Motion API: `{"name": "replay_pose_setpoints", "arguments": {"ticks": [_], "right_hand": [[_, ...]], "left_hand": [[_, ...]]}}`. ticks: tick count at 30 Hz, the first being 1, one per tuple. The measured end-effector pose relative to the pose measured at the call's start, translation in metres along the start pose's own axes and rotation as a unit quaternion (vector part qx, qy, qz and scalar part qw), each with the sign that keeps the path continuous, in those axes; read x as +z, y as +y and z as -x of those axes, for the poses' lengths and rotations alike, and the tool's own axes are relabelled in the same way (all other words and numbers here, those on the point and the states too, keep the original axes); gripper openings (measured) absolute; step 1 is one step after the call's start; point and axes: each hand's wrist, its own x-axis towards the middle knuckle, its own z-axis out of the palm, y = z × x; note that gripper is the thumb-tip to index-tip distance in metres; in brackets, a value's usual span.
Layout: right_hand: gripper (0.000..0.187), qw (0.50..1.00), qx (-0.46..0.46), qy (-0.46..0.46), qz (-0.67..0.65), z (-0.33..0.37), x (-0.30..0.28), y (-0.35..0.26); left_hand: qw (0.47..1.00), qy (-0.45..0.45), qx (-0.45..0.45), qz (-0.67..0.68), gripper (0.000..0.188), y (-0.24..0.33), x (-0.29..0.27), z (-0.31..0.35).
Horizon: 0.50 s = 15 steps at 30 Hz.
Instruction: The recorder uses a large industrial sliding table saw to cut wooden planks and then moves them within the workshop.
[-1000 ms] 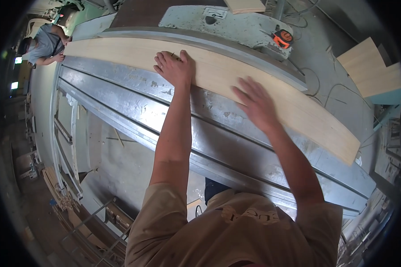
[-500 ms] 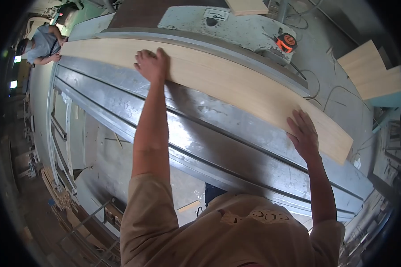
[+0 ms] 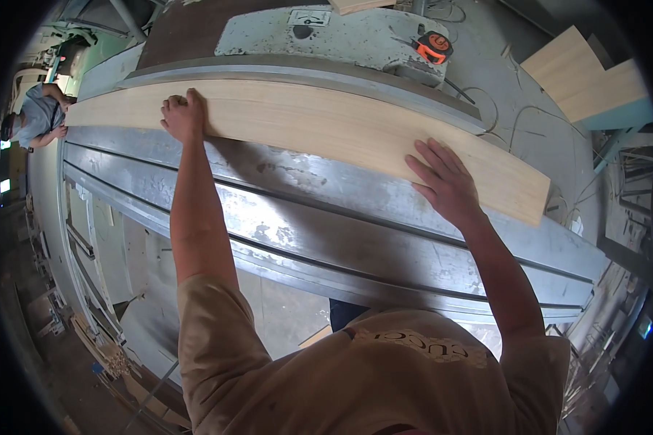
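A long pale wooden board [image 3: 305,116] lies flat on a grey metal machine table [image 3: 326,206], slanting down toward the right. My left hand [image 3: 183,116] rests on the board's left part, fingers bent and apart on its face. Further right, my right hand [image 3: 446,181] lies over the board's near edge with its fingers stretched out flat. Along the far side of the board runs a straight metal fence [image 3: 297,69]. Both palms face down, so their undersides are hidden.
A co-worker [image 3: 40,116] stands at the board's far left end, hands near it. Behind the fence, an orange and black tape measure [image 3: 434,47] sits on a worn pale machine body [image 3: 261,36]. A notched wooden panel [image 3: 588,72] is at the far right. Dark slots run along the table.
My right hand has moved left along the board, farther from its right end. My left hand still rests on the board. The whole view has shifted and turned a little.
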Motion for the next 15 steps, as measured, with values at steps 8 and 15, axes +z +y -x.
{"name": "replay_pose_setpoints", "arguments": {"ticks": [8,15], "right_hand": [[0.065,1.0,0.009,-0.018,-0.004,0.007,0.002,0.005],[0.063,1.0,-0.005,0.013,-0.024,0.009,0.004,0.005]], "left_hand": [[0.997,-0.066,-0.007,-0.034,0.093,0.067,-0.015,0.067],[0.999,-0.033,0.001,0.036,0.085,0.194,-0.051,0.216]]}}
